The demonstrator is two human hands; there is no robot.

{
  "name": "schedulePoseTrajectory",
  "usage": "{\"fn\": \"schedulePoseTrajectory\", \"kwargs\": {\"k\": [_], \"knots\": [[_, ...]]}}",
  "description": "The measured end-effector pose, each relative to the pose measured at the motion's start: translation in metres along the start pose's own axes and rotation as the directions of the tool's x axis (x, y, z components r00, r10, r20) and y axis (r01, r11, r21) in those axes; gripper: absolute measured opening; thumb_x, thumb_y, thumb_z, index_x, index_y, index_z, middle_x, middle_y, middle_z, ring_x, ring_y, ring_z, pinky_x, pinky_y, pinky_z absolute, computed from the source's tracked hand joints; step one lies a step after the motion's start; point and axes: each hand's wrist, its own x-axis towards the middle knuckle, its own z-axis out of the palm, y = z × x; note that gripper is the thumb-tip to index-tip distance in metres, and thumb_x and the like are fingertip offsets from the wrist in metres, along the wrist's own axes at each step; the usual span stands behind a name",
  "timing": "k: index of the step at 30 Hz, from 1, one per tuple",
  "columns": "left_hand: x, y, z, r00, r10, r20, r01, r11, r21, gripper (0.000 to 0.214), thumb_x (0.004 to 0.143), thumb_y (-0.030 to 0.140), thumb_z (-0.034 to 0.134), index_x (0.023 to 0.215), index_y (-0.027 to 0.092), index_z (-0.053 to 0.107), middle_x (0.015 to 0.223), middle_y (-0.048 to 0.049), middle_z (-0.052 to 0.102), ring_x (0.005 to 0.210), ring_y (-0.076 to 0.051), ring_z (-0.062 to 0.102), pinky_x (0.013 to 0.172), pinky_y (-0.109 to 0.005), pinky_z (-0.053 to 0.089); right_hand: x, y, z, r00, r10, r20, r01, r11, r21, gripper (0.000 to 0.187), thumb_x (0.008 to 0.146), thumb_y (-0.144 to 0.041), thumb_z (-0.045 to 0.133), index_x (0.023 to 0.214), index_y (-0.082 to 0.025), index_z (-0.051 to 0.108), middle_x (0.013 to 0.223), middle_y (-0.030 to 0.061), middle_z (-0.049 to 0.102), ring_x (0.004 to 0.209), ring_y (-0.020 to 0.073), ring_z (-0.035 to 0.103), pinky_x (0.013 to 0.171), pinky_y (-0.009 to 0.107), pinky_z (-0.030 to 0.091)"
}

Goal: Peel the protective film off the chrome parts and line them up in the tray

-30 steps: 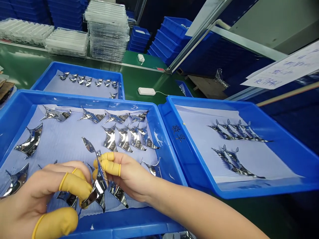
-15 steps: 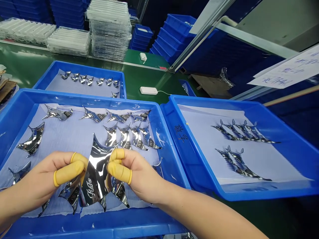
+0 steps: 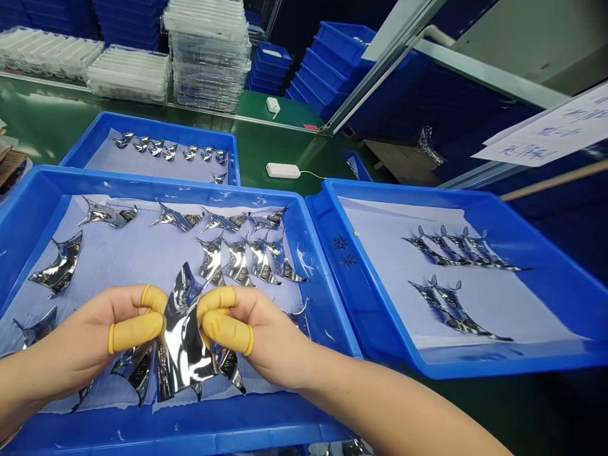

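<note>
We find the left hand (image 3: 97, 323) and the right hand (image 3: 261, 326) both pinching one shiny metal piece (image 3: 186, 345) at its sides, above the front blue tray (image 3: 256, 434). Glare seems to obscure its surface detail from us.

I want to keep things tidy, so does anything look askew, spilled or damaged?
One oddity: a yellow speck stands out on the left rim of the right blue tray. Nothing looks spilled; fine damage to the held shiny piece cannot be judged.
</note>
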Motion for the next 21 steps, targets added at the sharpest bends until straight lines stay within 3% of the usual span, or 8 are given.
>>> {"fn": "schedulePoseTrajectory", "kwargs": {"k": [6,12,17,21], "knots": [[0.007,-0.005,0.002,0.995,-0.028,0.095,0.029,0.999,-0.014,0.027,0.084,0.044,0.069,0.083,0.018,0.068,0.081,-0.0026,0.07,0.075,-0.015,0.064,0.07,-0.023,0.05,-0.003,0.004,-0.002,0.994,0.006,0.113,-0.011,0.999,0.041,0.033,0.078,-0.044,0.077,0.091,-0.014,0.071,0.067,-0.0009,0.069,0.064,0.0075,0.063,0.066,0.022,0.047],[0.005,-0.007,0.001,0.993,0.006,0.12,-0.002,1.0,-0.029,0.026,0.084,0.046,0.069,0.085,0.019,0.069,0.079,-0.0011,0.072,0.077,-0.014,0.064,0.073,-0.021,0.05,-0.006,0.0,0.0,0.993,0.019,0.12,-0.022,0.999,0.024,0.03,0.078,-0.041,0.077,0.09,-0.014,0.069,0.069,-0.0009,0.068,0.065,0.0078,0.063,0.069,0.023,0.049],[0.001,-0.006,-0.002,0.993,0.035,0.109,-0.033,0.999,-0.017,0.019,0.083,0.042,0.072,0.093,0.026,0.072,0.083,0.0012,0.073,0.078,-0.013,0.065,0.073,-0.02,0.05,-0.003,-0.005,-0.002,0.998,-0.045,0.04,0.05,0.99,-0.132,0.032,0.072,-0.043,0.08,0.072,-0.016,0.064,0.066,-0.0028,0.062,0.062,0.0084,0.057,0.064,0.024,0.046],[-0.012,-0.01,0.001,0.991,0.133,-0.005,-0.129,0.968,0.217,0.021,0.081,0.047,0.071,0.094,0.03,0.071,0.085,0.0014,0.071,0.077,-0.017,0.064,0.074,-0.025,0.053,-0.001,-0.006,-0.007,0.987,-0.161,-0.006,0.147,0.913,-0.381,0.02,0.077,-0.032,0.076,0.071,-0.017,0.063,0.069,-0.0028,0.059,0.063,0.0087,0.052,0.065,0.025,0.045]]}}
